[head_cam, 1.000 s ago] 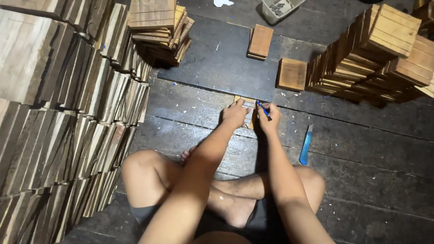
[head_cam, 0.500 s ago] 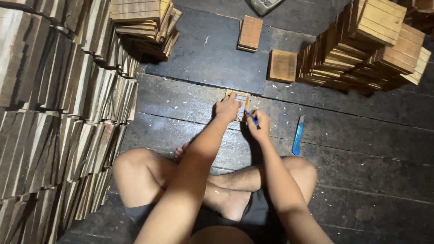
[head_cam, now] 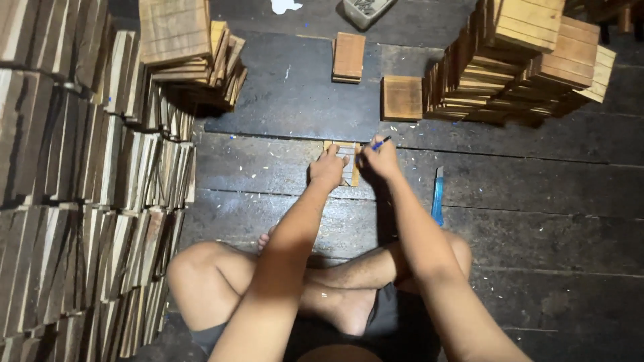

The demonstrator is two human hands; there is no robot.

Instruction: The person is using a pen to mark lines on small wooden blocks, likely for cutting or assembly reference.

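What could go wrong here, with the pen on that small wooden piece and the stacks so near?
The left hand pins the small wooden piece right beside the blue pen in the right hand, so a slip could mark the fingers or skew the line. The leaning stack of wooden blocks might slide toward the work. The blue tool lies close to the knee.

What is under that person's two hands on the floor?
A small wooden block lies on the dark floor planks. The left hand presses on it; the right hand holds a blue pen beside it. The hands cover most of its top.
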